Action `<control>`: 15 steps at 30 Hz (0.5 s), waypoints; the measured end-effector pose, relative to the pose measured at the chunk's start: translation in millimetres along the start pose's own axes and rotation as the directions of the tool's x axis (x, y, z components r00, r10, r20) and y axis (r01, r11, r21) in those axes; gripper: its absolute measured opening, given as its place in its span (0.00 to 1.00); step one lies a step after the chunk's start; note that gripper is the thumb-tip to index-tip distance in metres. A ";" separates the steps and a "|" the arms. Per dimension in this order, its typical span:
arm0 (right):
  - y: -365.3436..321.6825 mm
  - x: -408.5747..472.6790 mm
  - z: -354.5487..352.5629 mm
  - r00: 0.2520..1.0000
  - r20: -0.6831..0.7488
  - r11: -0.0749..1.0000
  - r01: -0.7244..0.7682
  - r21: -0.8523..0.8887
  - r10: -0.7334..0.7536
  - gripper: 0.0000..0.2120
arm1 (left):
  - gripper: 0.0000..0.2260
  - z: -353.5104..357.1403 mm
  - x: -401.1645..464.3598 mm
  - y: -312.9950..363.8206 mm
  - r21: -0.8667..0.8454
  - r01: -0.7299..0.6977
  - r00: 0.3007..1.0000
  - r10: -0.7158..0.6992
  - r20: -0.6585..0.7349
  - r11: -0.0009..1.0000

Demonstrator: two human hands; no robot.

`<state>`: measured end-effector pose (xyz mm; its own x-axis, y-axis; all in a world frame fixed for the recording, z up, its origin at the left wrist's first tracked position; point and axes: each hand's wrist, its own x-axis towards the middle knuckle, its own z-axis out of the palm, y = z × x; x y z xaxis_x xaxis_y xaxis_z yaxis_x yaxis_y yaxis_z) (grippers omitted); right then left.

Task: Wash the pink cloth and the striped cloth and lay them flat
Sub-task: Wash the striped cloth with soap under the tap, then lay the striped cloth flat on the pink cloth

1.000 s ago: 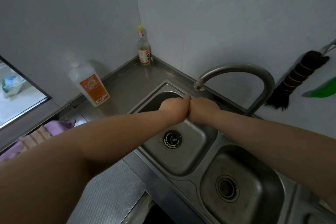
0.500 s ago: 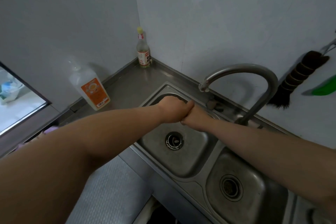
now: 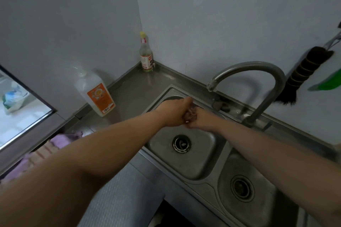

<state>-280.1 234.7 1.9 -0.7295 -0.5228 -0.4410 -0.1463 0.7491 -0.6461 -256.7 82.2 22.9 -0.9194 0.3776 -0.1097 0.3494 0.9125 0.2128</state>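
Observation:
Both my fists meet over the left sink basin (image 3: pixel 199 154), below the faucet spout. My left hand (image 3: pixel 173 114) and my right hand (image 3: pixel 202 120) each grip one end of a small bunched pink cloth (image 3: pixel 190 114); only a wrinkled bit of it shows between them. A purple-pink cloth with tan stripes (image 3: pixel 46 151) lies crumpled on the counter at the far left, partly hidden behind my left forearm. I see no water running from the spout.
A curved steel faucet (image 3: pixel 258 68) arches over the basin. A detergent bottle with an orange label (image 3: pixel 97 95) and a small glass bottle (image 3: pixel 146 55) stand on the counter. A second basin (image 3: pixel 258 164) lies to the right. A dark brush (image 3: pixel 302 73) hangs on the wall.
My fists, pressed tight together before, have parted slightly, so a bit of cloth shows between them. The view has shifted and the striped cloth at the left is visible again.

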 end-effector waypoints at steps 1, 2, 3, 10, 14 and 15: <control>5.5 -3.4 -3.1 0.998 -0.035 0.999 0.049 0.021 -0.049 0.23 | 0.19 3.8 -4.8 -1.7 -0.107 0.050 0.998 -0.053 -0.023 0.993; 6.4 -9.1 -6.6 0.996 -0.060 0.996 0.063 0.063 -0.059 0.26 | 0.18 8.7 -8.6 -3.5 -0.193 0.088 0.995 -0.095 -0.029 0.977; 6.7 -14.1 -7.6 0.993 -0.086 0.993 0.083 0.088 -0.076 0.25 | 0.18 13.2 -12.8 -4.2 -0.278 0.121 0.991 -0.134 -0.028 0.953; -2.8 -46.3 -10.0 0.922 -0.354 0.942 0.248 0.226 -0.158 0.12 | 0.24 17.9 -45.2 2.6 -0.670 0.285 0.954 -0.267 0.133 0.685; -7.4 -69.0 -19.9 0.926 -0.331 0.861 0.313 0.401 -0.183 0.08 | 0.18 5.1 -69.9 22.4 -0.789 0.307 0.950 -0.223 0.220 0.531; -7.5 -72.5 -19.3 0.932 -0.308 0.831 0.320 0.455 -0.190 0.08 | 0.18 1.6 -74.2 30.2 -0.818 0.306 0.943 -0.273 0.191 0.486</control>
<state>-238.9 274.8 50.8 -0.8578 -0.5049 -0.0966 -0.0507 0.2701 -0.9615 -177.6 82.0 35.9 -0.9280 0.1368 -0.3467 -0.2595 0.4305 0.8645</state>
